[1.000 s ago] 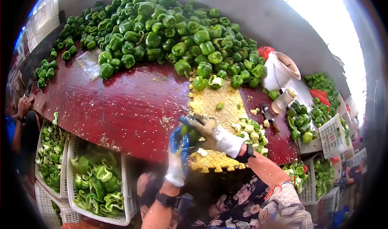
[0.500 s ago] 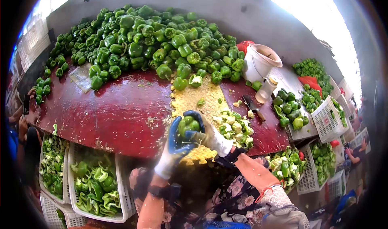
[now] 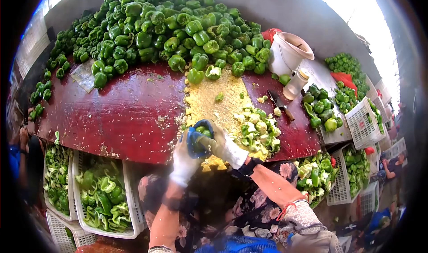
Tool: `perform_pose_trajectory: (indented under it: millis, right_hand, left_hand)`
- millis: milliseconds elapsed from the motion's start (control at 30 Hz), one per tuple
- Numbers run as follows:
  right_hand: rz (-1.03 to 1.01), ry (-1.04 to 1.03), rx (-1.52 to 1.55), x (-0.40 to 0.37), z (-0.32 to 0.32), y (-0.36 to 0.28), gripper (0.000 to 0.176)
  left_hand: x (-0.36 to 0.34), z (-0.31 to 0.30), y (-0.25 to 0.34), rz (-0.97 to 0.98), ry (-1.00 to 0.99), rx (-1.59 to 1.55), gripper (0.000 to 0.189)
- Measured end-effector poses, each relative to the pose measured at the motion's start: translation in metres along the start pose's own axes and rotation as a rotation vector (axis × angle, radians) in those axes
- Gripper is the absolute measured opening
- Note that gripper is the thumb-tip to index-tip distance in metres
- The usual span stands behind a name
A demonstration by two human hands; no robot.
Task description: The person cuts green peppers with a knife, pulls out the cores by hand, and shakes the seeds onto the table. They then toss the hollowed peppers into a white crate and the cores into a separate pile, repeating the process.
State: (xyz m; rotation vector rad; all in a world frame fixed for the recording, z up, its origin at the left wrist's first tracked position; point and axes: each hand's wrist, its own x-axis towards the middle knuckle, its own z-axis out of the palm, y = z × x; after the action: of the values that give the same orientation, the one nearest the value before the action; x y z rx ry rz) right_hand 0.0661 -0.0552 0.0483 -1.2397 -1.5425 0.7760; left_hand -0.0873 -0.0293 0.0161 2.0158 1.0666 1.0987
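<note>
A green bell pepper is between my two gloved hands, above the near end of the yellow board. My left hand, in a white glove with blue fingers, wraps round its left and near side. My right hand, in a similar glove, presses on it from the right, thumb across the near side. Much of the pepper is hidden by the fingers. Right of my hands lies a heap of pale-green pepper cores. Farther up the board are a cut pepper and a whole one.
A large pile of green peppers covers the back of the red table. To the right are a knife, a jar and a white bucket. Crates of cut peppers stand below the near edge. Another person's hand shows far left.
My hands have closed further round the pepper and hide more of it. The view has shifted slightly, so the pile sits higher in the picture.
</note>
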Motion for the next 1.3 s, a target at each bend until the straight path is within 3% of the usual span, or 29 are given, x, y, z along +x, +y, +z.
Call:
perform_pose_trajectory:
  millis: [100,133,200,233,267,333,367,467,500,533,600,667,733,800,833,933,1000,1067,1133,1167,1200,1300]
  right_hand:
    - [0.230,0.072,0.258,0.002,0.012,0.005,0.033]
    - [0.398,0.134,0.290,0.004,0.010,-0.010,0.032]
    - [0.509,0.406,0.483,0.014,0.022,0.021,0.031]
    - [0.515,0.457,0.443,0.016,0.024,0.024,0.031]
    - [0.518,0.458,0.441,0.014,0.021,0.027,0.031]
    - [0.743,0.576,1.010,0.014,0.016,0.021,0.033]
    - [0.758,0.494,1.178,0.018,0.012,0.035,0.035]
    - [0.760,0.478,1.280,0.017,-0.013,0.066,0.034]
    - [0.770,0.530,1.207,0.020,-0.023,0.027,0.034]
    - [0.743,0.746,1.087,0.022,-0.026,-0.007,0.037]
    - [0.738,0.793,0.805,0.042,-0.047,0.005,0.040]
    - [0.749,0.797,0.801,0.052,-0.046,0.001,0.036]
    - [0.360,0.184,0.921,0.060,-0.026,-0.012,0.037]
    - [0.136,0.087,0.344,0.054,-0.022,-0.059,0.049]
    - [0.012,0.060,0.189,0.065,-0.029,-0.044,0.057]
    - [0.346,0.075,-0.172,0.054,-0.046,-0.011,0.049]
    - [0.402,-0.128,-0.133,0.027,-0.044,-0.001,0.052]
    - [0.373,-0.140,-0.226,0.003,-0.021,0.042,0.048]
    - [0.339,-0.186,0.206,-0.002,-0.021,0.000,0.054]
    - [0.291,-0.101,0.296,-0.008,-0.016,0.011,0.050]
    - [0.242,-0.018,0.384,-0.015,-0.008,0.024,0.046]
    - [0.192,0.168,0.523,-0.025,0.014,0.031,0.038]
  left_hand:
    - [0.004,-0.001,0.003,-0.102,-0.014,-0.073,0.060]
    - [0.002,0.004,-0.003,-0.085,-0.019,-0.127,0.057]
    - [0.000,0.014,-0.003,0.041,0.026,-0.054,0.055]
    - [0.001,0.012,0.001,-0.080,-0.037,-0.137,0.052]
    - [-0.001,0.022,-0.015,-0.104,-0.013,-0.328,0.056]
    - [0.003,0.017,-0.002,-0.127,-0.038,-0.718,0.053]
    - [0.005,0.017,-0.001,-0.147,-0.045,-0.871,0.056]
    - [0.007,0.010,0.006,-0.251,-0.079,-1.187,0.054]
    - [0.007,0.014,0.001,-0.216,-0.053,-1.174,0.054]
    - [0.007,0.017,-0.004,-0.238,-0.092,-1.266,0.059]
    - [0.005,0.017,0.003,-0.329,-0.120,-1.440,0.062]
    - [0.006,0.031,-0.003,-0.358,-0.159,-1.542,0.062]
    - [0.005,0.047,-0.014,-0.385,-0.116,-1.485,0.057]
    - [0.004,0.042,-0.015,-0.408,-0.144,-1.540,0.057]
    - [0.006,0.039,-0.009,-0.398,-0.103,-1.527,0.058]
    - [0.006,0.030,-0.009,-0.177,-0.080,-1.237,0.065]
    - [0.007,0.024,-0.014,-0.231,-0.076,-1.188,0.064]
    - [0.009,0.023,-0.014,-0.286,-0.084,-1.136,0.064]
    - [0.009,0.023,-0.011,-0.231,-0.051,-1.003,0.069]
    - [0.009,0.023,-0.009,-0.274,-0.017,-0.944,0.071]
    - [0.009,0.027,-0.015,-0.173,0.010,-0.881,0.071]
    - [0.008,0.027,-0.019,-0.179,0.048,-0.993,0.065]
